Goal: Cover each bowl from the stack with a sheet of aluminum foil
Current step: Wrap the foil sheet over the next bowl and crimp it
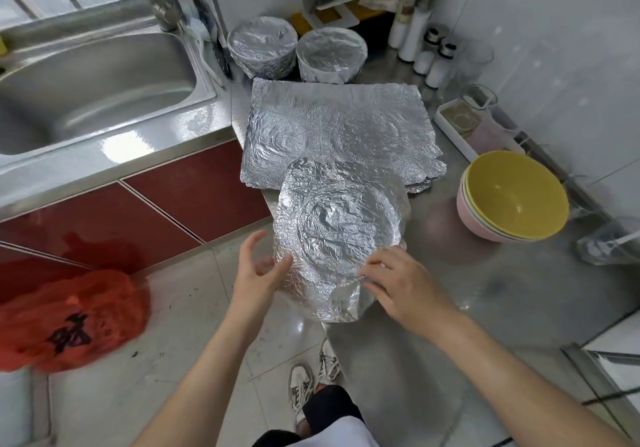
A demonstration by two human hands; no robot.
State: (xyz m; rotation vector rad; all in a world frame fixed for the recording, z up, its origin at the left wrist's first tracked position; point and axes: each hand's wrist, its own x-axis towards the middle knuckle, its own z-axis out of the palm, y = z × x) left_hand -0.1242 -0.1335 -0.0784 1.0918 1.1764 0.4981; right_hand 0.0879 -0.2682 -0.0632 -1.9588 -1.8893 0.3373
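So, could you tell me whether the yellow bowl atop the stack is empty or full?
Empty: the yellow bowl shows its bare inside right down to the bottom.

crinkled shiny foil (341,225), brushed steel counter (502,294)

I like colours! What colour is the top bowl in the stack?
The top bowl is yellow, head view.

Front foil sheet (341,235): hides the bowl beneath entirely.
Bowl stack (512,197): lower bowls show rims only.
Sink (86,76): cut by left edge.
Red bag (69,318): blurred.
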